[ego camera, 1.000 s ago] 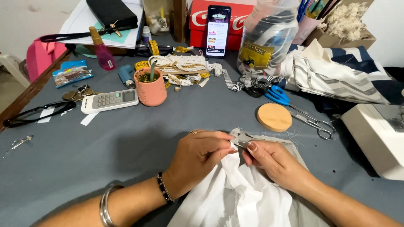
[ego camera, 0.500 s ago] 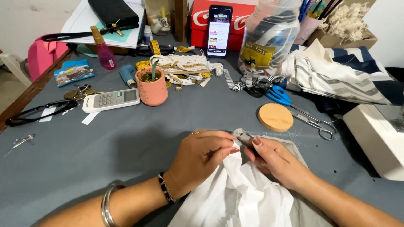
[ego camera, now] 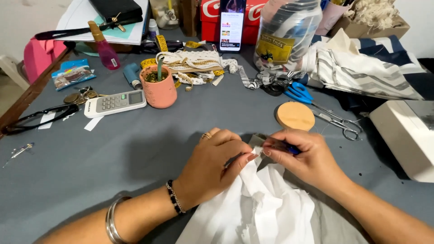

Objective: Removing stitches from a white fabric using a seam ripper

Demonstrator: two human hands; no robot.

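Both hands meet at the near middle: left hand [ego camera: 214,165] pinches the white cloth [ego camera: 257,208], right hand [ego camera: 305,158] grips a small blue-handled tool [ego camera: 285,147], lying left-right, tip at the cloth's far edge.

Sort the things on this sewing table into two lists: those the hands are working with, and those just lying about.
In use:
left hand pinching the white fabric
right hand holding a small blue-handled tool at the fabric's edge

Lying about:
scissors
round cork disc
pink pot
white remote control
phone
plastic jar
striped cloth
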